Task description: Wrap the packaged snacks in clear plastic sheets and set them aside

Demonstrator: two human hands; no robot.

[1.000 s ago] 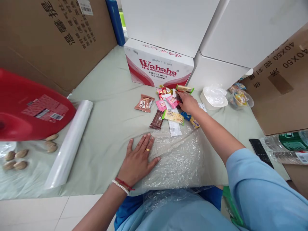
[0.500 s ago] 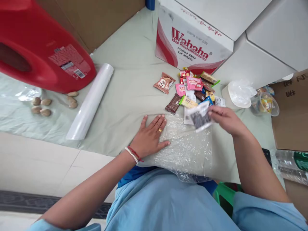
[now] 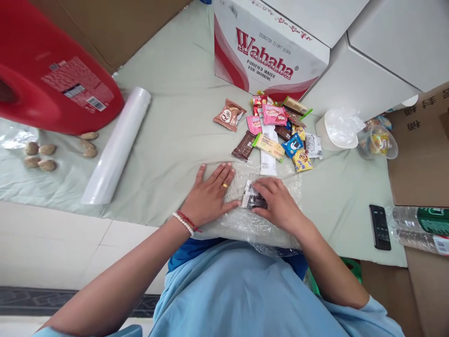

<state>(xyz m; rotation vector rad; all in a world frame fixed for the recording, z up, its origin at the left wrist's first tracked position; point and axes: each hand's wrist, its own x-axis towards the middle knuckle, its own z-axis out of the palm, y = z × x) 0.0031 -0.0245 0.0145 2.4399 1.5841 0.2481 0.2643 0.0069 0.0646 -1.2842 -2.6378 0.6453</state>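
Observation:
My left hand lies flat with fingers spread, pressing the left side of a clear plastic bag at the table's front edge. My right hand grips a small black-and-white snack packet low over the bag, its fingers covering the packet's right part. Beyond both hands is a pile of wrapped snacks: a yellow-and-green bar, a dark brown packet, a pink packet, a blue packet and several others. A brown packet lies slightly apart on the left.
A Wahaha carton stands behind the snacks. Left are a white plastic roll, a large red jug and several brown nuts or stones. Right are a white tub, a clear cup, a black phone-like object and plastic bottles.
My right hand has moved left and toward me, bringing the black-and-white packet from beside the pile down onto the plastic bag. My left hand stays flat. The view has shifted slightly.

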